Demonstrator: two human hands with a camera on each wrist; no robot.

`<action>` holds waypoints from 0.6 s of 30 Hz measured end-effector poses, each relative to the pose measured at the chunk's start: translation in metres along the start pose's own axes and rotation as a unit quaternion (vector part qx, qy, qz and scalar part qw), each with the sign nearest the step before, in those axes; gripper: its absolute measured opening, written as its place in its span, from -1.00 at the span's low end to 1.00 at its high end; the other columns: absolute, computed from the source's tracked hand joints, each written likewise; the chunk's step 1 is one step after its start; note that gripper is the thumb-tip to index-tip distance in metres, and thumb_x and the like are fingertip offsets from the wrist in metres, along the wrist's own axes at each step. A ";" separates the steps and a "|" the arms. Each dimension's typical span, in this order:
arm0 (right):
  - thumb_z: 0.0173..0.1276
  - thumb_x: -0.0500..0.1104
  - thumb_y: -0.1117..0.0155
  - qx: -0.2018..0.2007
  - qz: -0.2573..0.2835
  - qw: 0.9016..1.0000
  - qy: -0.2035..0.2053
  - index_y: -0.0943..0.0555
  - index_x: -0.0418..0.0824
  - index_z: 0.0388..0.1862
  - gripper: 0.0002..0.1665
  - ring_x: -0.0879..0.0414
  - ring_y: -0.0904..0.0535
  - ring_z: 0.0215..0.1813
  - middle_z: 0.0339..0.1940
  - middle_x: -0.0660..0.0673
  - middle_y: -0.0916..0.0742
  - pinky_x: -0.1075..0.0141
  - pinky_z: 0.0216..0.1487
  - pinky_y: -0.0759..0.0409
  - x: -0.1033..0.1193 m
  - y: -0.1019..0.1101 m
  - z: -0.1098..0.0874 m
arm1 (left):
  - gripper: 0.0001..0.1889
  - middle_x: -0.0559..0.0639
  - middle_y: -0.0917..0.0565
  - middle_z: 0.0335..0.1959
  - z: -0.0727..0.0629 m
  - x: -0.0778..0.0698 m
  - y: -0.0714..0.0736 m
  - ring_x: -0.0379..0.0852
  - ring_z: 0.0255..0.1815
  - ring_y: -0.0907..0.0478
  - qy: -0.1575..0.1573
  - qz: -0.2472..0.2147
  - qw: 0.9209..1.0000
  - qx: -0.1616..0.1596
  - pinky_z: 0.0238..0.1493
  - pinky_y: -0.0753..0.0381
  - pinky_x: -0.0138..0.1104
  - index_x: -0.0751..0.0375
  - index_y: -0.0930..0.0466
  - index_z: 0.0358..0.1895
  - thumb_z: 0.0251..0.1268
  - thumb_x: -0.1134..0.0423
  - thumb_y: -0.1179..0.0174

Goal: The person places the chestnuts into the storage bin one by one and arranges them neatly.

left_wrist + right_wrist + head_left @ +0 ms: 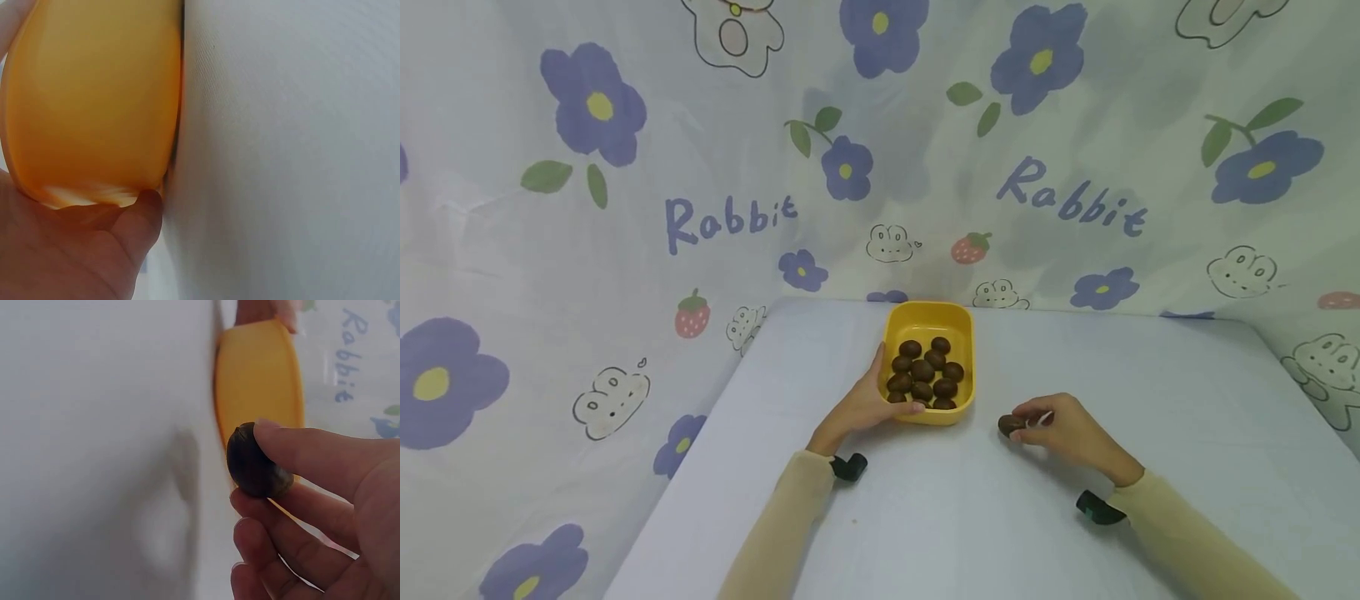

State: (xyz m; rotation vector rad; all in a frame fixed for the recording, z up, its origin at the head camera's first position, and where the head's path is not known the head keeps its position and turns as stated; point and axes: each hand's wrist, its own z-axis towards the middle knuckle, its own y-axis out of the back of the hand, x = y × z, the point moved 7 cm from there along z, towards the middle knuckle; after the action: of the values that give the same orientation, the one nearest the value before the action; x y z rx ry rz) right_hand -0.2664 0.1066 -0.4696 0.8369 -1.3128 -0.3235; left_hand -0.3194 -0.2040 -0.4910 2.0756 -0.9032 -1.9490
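A yellow plastic container (928,318) stands on the white table, with several brown chestnuts (922,371) lying inside, mostly toward its near end. My left hand (867,403) grips its near left corner, thumb along the near rim and fingers at the left side. In the left wrist view, the container's wall (94,106) fills the space beside that hand. To the right of the container, my right hand (1070,430) pinches one chestnut (253,464) between thumb and fingers. A pointed tip and a paler base show on this chestnut.
White cloth covers the table (1120,375). A printed curtain (917,183) with flowers, rabbits and strawberries hangs behind the table and along its sides. Dark camera mounts (1099,507) sit at both wrists, by the beige sleeves.
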 end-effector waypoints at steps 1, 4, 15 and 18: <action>0.20 0.00 -0.62 -0.002 -0.001 1.000 0.000 -0.80 -0.20 -0.02 -0.56 0.18 -0.62 -0.14 -0.15 0.01 -0.84 0.38 -0.10 -0.64 0.002 0.003 0.001 | 0.46 0.03 0.15 0.76 0.000 0.000 0.000 0.15 0.75 0.09 0.002 0.002 1.000 -0.001 0.68 0.01 0.20 -0.29 0.51 0.68 -0.04 -0.22 -0.59; 0.21 0.01 -0.60 -0.012 -0.007 1.000 0.003 -0.81 -0.20 -0.02 -0.57 0.17 -0.61 -0.13 -0.15 -0.01 -0.85 0.38 -0.10 -0.64 0.007 0.014 0.005 | 0.46 0.04 0.16 0.76 -0.001 0.000 0.000 0.16 0.76 0.10 0.007 0.004 1.000 0.000 0.68 0.01 0.21 -0.30 0.50 0.68 -0.05 -0.25 -0.59; 0.26 0.00 -0.57 -0.037 0.005 0.999 -0.004 -0.77 -0.29 0.06 -0.50 0.07 -0.64 -0.20 -0.17 -0.12 -0.82 0.37 -0.21 -0.66 0.024 0.043 0.028 | 0.48 0.05 0.17 0.76 0.000 0.000 0.001 0.16 0.76 0.10 0.005 0.010 1.000 0.001 0.69 0.01 0.20 -0.27 0.50 0.69 -0.09 -0.31 -0.58; 0.28 0.01 -0.56 -0.039 0.014 0.999 -0.007 -0.75 -0.30 0.09 -0.48 0.05 -0.66 -0.20 -0.15 -0.16 -0.82 0.36 -0.20 -0.68 0.027 0.047 0.037 | 0.50 0.05 0.17 0.76 -0.001 0.001 0.001 0.15 0.76 0.10 0.005 0.007 1.000 0.002 0.69 0.02 0.19 -0.26 0.50 0.69 -0.11 -0.34 -0.58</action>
State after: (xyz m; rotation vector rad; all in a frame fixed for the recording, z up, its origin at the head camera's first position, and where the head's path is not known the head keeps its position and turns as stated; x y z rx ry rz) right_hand -0.3056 0.1076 -0.4170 0.7508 -1.3143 -0.3573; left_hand -0.3191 -0.2053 -0.4910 2.0745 -0.9187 -1.9290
